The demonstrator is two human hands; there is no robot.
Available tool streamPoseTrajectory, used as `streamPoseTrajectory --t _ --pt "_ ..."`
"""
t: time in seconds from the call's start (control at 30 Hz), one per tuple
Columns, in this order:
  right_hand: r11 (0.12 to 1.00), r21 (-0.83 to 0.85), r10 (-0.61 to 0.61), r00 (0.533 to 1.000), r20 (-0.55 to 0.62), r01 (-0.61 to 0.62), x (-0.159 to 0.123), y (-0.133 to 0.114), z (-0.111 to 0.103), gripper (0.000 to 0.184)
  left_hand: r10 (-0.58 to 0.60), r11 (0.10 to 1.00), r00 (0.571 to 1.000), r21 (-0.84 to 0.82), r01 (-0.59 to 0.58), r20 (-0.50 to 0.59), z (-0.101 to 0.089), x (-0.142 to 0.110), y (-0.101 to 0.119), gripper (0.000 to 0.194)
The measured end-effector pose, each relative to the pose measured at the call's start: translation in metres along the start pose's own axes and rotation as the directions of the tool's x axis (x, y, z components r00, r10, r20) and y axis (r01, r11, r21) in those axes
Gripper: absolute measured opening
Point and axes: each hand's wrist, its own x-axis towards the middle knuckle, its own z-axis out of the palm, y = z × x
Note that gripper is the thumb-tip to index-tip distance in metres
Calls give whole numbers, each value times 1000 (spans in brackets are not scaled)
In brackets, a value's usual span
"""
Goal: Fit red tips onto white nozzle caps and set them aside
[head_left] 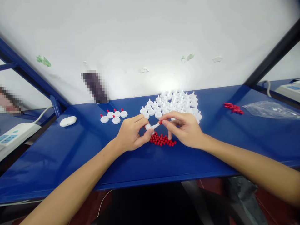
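Between the thumb and fingers of my left hand (132,132) is a white nozzle cap (154,126), its thin spout tilted up to the right. My right hand (185,128) pinches a small red tip cap (160,122) at the end of that spout. Below both hands lies a cluster of small red tip caps (161,139). Behind them stand many white nozzle caps (168,104), spouts up and without red tips. To the left sit several nozzle caps with red tips (115,119).
A white earbud case (67,121) lies at the left, near a power strip (16,137). At the right are a small pile of red pieces (233,108) and a clear plastic bag (269,110). A white wall backs the blue table (140,168), with blue frame posts at both sides.
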Motion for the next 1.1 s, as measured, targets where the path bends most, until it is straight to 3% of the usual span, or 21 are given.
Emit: streamPoseTrajectory --t 0.17,0.33,0.43,0.7,0.97,1.1 --pt "994 -66 -80 996 41 82 2 1 0 14 36 999 998 7 -36 -42 2 0 0 30" --pt "964 -198 -171 984 54 178 3 1 -1 10 40 991 995 130 -27 -92 0 3 3 34" --pt "944 -265 -185 981 61 195 2 2 -2 9 28 995 997 99 -20 -77 0 2 1 37" --pt "770 -521 -224 920 322 369 4 5 -11 23 3 1000 999 -17 -4 -36 3 -1 -1 29" --pt "743 -546 -244 916 318 387 4 4 -9 23 48 996 999 -69 -50 -24 0 1 -2 28" --pt "735 -552 -280 918 282 394 4 2 -8 24 83 993 996 -84 -80 40 -3 2 -1 35"
